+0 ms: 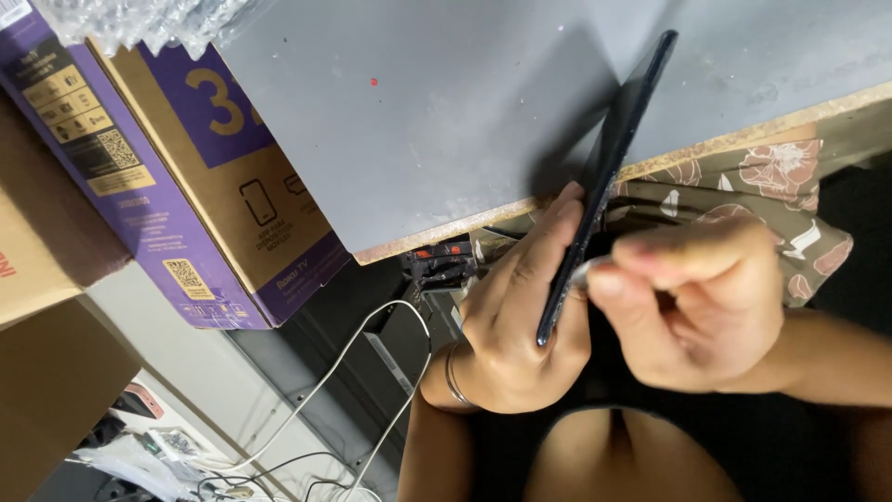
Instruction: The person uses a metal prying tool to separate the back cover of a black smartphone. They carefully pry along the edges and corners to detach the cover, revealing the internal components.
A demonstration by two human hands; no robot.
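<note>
The right hand (692,311), nearest the camera, is closed in a pinch on a small silvery tool (583,272) whose tip meets the edge of a thin dark phone (609,172). The left hand (516,316) grips the phone's lower end and holds it edge-on, its upper end above the grey table (418,121). This looks like prying along the side seam; the next move likely needs a firm left grip and gentle, steady tool pressure. A purple and tan cardboard box (200,177) leans at the table's left, with 2 white cables (372,372) hanging below.
</note>
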